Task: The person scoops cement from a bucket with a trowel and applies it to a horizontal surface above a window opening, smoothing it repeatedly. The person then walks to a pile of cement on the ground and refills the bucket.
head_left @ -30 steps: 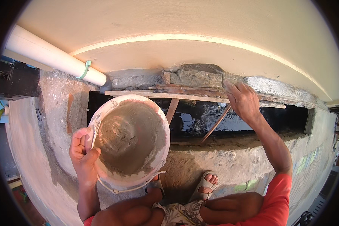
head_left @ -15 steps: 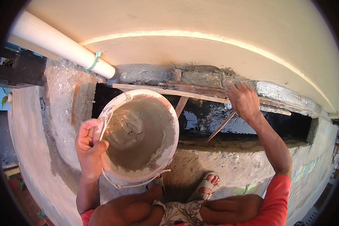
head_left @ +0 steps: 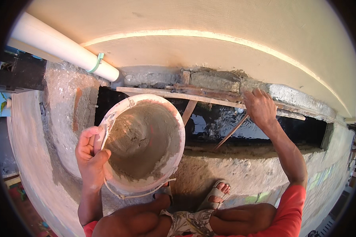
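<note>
"Where is the mortar (head_left: 140,150) kept, and how is it held?"

"It is contained in the round bucket (head_left: 124,186), at the left, before the water channel (head_left: 252,130). The bucket's rim is pinched by the left hand (head_left: 91,158), between thumb and bent fingers."

"And the right hand (head_left: 261,108)?"

"It is placed at the foot of the wall (head_left: 241,55), beside the grey patch (head_left: 215,81). Its fingers are curled; whether something is held under them cannot be told."

"How far is the work advanced?"

"Only partly, it is judged. Behind the wooden board (head_left: 146,93), the patch is already laid. Farther right, the ledge (head_left: 293,96) is left rough and pale, so finishing is perhaps needed there. Much mortar is left unused."
</note>
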Action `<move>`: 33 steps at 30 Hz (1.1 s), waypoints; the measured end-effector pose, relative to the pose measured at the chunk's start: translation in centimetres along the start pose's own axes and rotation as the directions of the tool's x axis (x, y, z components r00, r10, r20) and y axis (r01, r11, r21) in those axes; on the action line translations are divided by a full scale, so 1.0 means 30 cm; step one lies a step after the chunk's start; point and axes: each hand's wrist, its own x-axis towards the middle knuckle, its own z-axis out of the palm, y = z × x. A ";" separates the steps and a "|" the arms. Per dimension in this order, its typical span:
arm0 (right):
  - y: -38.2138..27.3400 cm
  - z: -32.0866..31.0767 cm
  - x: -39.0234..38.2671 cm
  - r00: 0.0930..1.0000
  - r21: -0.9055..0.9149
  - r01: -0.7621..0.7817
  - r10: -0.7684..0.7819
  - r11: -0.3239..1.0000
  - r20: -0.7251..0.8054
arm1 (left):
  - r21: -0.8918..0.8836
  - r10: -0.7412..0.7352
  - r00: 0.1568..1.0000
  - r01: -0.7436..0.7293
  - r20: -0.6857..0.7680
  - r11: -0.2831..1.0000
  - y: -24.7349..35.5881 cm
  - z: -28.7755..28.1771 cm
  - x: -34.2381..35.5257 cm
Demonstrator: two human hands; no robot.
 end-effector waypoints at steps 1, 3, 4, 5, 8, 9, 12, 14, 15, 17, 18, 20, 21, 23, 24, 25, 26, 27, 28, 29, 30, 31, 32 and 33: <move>-0.006 -0.027 -0.020 0.999 0.034 -0.040 0.039 0.999 0.009 | 0.002 -0.003 1.000 0.003 -0.003 1.000 -0.001 0.000 -0.003; -0.008 -0.089 -0.015 0.995 0.123 -0.099 0.096 0.987 0.032 | -0.003 -0.001 1.000 0.000 -0.015 1.000 -0.001 -0.001 -0.003; -0.005 -0.118 -0.010 0.992 0.178 -0.121 0.114 0.977 0.048 | -0.010 0.002 1.000 -0.002 -0.022 1.000 -0.001 -0.003 -0.006; -0.001 -0.149 -0.005 0.989 0.231 -0.143 0.131 0.962 0.066 | -0.017 0.005 1.000 -0.005 -0.029 1.000 -0.001 -0.005 -0.010; 0.057 -0.256 0.020 0.982 0.243 -0.146 0.112 0.959 0.150 | -0.007 -0.001 1.000 0.001 -0.021 1.000 -0.012 -0.009 -0.004; 0.093 -0.273 0.028 0.982 0.249 -0.109 0.066 0.962 0.176 | -0.011 0.003 1.000 -0.004 -0.022 1.000 -0.010 -0.006 -0.004; 0.174 -0.321 0.077 0.945 0.303 -0.109 0.004 0.947 0.328 | -0.011 0.014 1.000 -0.015 -0.018 1.000 -0.012 0.004 -0.003; 0.229 -0.313 0.106 0.909 0.353 -0.186 0.025 0.917 0.416 | -0.010 0.022 1.000 -0.022 0.007 1.000 -0.023 -0.001 0.005; 0.248 -0.298 0.119 0.889 0.381 -0.224 0.029 0.897 0.456 | -0.005 0.022 1.000 -0.022 0.011 1.000 -0.021 -0.003 0.005; 0.261 -0.245 0.141 0.904 0.403 -0.144 -0.045 0.904 0.424 | 0.002 0.020 1.000 -0.020 0.020 1.000 -0.019 -0.001 0.006; 0.260 -0.211 0.149 0.906 0.397 -0.123 -0.061 0.910 0.419 | 0.008 0.015 1.000 -0.015 0.024 1.000 -0.018 0.004 0.008; 0.251 -0.181 0.168 0.902 0.379 -0.112 -0.066 0.919 0.427 | 0.025 0.004 1.000 -0.005 0.030 1.000 -0.010 0.014 0.009; 0.242 -0.173 0.179 0.896 0.367 -0.122 -0.056 0.922 0.439 | 0.032 -0.004 1.000 0.003 0.030 0.999 -0.006 0.015 0.008; 0.246 -0.178 0.178 0.880 0.362 -0.176 -0.018 0.915 0.474 | 0.044 -0.019 0.999 0.017 0.028 0.999 -0.003 0.015 0.004; 0.261 -0.198 0.172 0.868 0.369 -0.220 0.009 0.903 0.496 | 0.037 -0.014 1.000 0.013 0.021 0.999 -0.004 0.016 0.002; 0.280 -0.208 0.162 0.855 0.374 -0.264 0.036 0.889 0.518 | 0.030 -0.009 1.000 0.008 0.013 1.000 -0.005 0.018 0.000; 0.317 -0.216 0.141 0.851 0.357 -0.287 0.065 0.889 0.522 | 0.018 -0.003 1.000 0.003 0.008 1.000 -0.007 0.022 0.000; 0.364 -0.218 0.113 0.845 0.342 -0.310 0.093 0.887 0.526 | 0.014 -0.007 1.000 0.006 0.005 1.000 -0.009 0.023 0.000; 0.404 -0.222 0.086 0.839 0.326 -0.333 0.121 0.885 0.530 | 0.009 -0.011 1.000 0.011 0.001 1.000 -0.012 0.024 0.000; 0.431 -0.241 0.056 0.839 0.289 -0.354 0.165 0.890 0.519 | 0.004 -0.015 1.000 0.015 0.000 1.000 -0.015 0.025 0.002; 0.443 -0.258 0.028 0.841 0.265 -0.369 0.198 0.891 0.504 | 0.011 -0.012 1.000 0.012 0.008 1.000 -0.011 0.019 -0.003; 0.441 -0.275 0.003 0.841 0.241 -0.385 0.231 0.891 0.489 | 0.018 -0.009 1.000 0.009 0.016 1.000 -0.008 0.011 -0.009; 0.424 -0.304 -0.020 0.866 0.236 -0.354 0.222 0.905 0.448 | 0.018 -0.006 1.000 0.006 0.027 1.000 -0.007 0.008 -0.009; 0.400 -0.327 -0.045 0.889 0.231 -0.322 0.209 0.918 0.408 | 0.025 -0.001 1.000 0.000 0.026 1.000 -0.006 0.009 -0.008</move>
